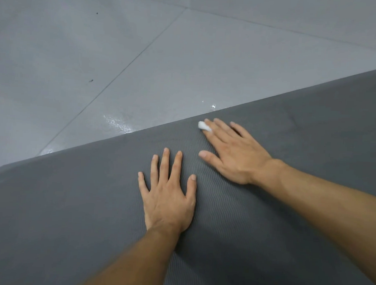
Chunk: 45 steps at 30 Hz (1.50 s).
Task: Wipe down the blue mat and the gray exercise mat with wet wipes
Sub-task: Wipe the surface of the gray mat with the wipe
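The gray mat [72, 212] is laid flat on the tiled floor [100, 52] and fills the lower half of the view. Its far long edge is seen running diagonally, low at left to high at right, w/ a rounded corner at far left. No blue mat is in view.

The L hand [168, 197] is laid palm-down on the mat, fingers straight and spread, nothing held: released. Prob. it is placed there as a brace, so the mat is kept from sliding or rucking and body weight is carried while the other arm reaches.

The R hand [234, 153] is also laid flat, fingers straight, not clenched. A small white wipe [204, 125] is pressed to the mat under its fingertips, just inside the far edge, w/ only a wadded bit showing by the index finger. No curl round it is seen, so it is pinned, not grasped. Flat fingers are prob. used to spread pressure over the wipe.

Mat surface: dark gray, matte, w/ a fine ribbed texture, clearest around the hands. No dirt or wet sheen can be made out on it. Wet glints [119, 123] are seen on the floor right beside the far edge, so that edge strip is judged the part in hand.
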Each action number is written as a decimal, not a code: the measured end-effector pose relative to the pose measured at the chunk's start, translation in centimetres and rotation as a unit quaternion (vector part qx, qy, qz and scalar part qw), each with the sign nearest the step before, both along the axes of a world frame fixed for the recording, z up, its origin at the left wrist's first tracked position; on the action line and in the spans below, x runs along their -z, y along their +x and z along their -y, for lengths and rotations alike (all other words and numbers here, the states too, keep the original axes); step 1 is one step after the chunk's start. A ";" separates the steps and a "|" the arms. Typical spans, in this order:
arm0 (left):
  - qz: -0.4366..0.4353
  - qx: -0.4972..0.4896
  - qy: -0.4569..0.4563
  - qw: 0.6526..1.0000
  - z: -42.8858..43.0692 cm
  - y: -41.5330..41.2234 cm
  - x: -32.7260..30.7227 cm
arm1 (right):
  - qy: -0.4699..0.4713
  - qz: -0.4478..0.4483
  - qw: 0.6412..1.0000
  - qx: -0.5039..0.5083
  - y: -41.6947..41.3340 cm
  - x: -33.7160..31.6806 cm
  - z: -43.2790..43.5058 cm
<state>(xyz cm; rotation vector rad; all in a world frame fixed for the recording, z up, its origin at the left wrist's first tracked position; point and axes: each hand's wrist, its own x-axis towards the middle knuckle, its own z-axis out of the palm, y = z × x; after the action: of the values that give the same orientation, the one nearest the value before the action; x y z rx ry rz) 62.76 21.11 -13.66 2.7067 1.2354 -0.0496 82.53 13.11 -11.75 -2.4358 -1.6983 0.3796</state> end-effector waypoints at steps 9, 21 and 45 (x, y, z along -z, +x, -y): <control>0.000 -0.001 -0.005 1.000 -0.1 -0.1 0.1 | 0.001 0.033 0.953 0.300 9.5 0.8 7.5; 0.007 -0.002 0.002 1.000 -0.1 -0.1 0.1 | -0.011 0.010 0.987 0.161 2.9 1.0 3.4; 0.008 0.001 -0.001 1.000 -0.1 -0.1 0.1 | 0.018 0.013 0.951 0.307 8.9 0.9 9.7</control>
<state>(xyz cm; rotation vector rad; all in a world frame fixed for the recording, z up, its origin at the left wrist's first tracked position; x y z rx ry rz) 62.69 21.26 -13.79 2.7021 1.2271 -0.0304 91.40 3.40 -12.69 -2.7710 -0.8561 0.2257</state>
